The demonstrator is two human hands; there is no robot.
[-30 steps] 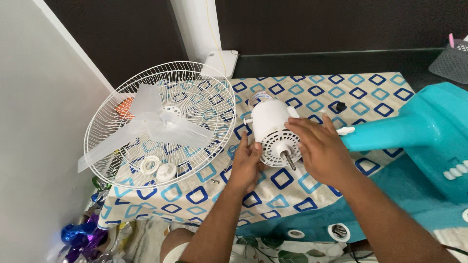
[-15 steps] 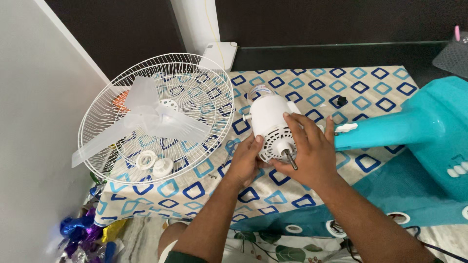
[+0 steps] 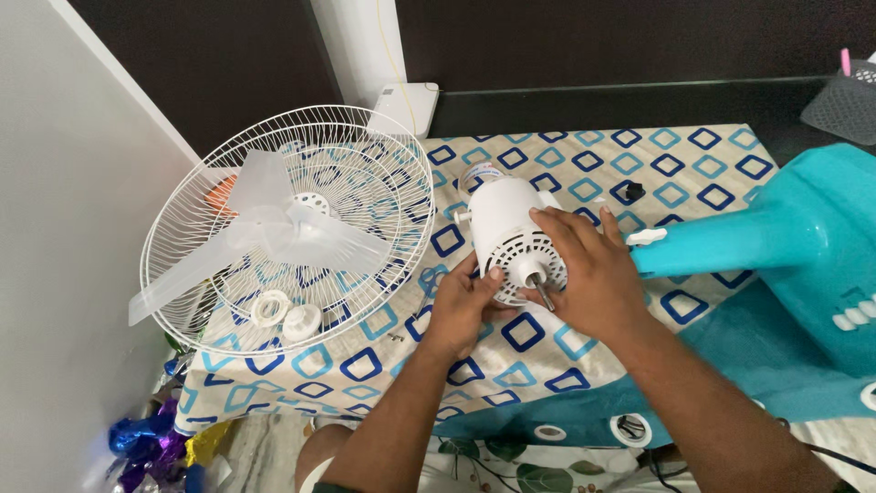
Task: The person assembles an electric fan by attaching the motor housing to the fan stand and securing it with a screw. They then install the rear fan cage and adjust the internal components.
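Note:
A white fan motor housing lies on its side on the patterned cloth, its vented face and metal shaft pointing toward me. My left hand grips the lower left rim of that face. My right hand wraps over the right side of the housing, fingers reaching the hub by the shaft. The motor joins a turquoise fan stand stretching to the right.
A white wire fan guard holds a translucent blade and two white round caps at left. A small black knob lies on the cloth. A grey mesh basket sits at far right, shiny foil wrappers below left.
Both hands stay on the motor housing. My right fingers have shifted slightly around the hub, and the view has drifted a little.

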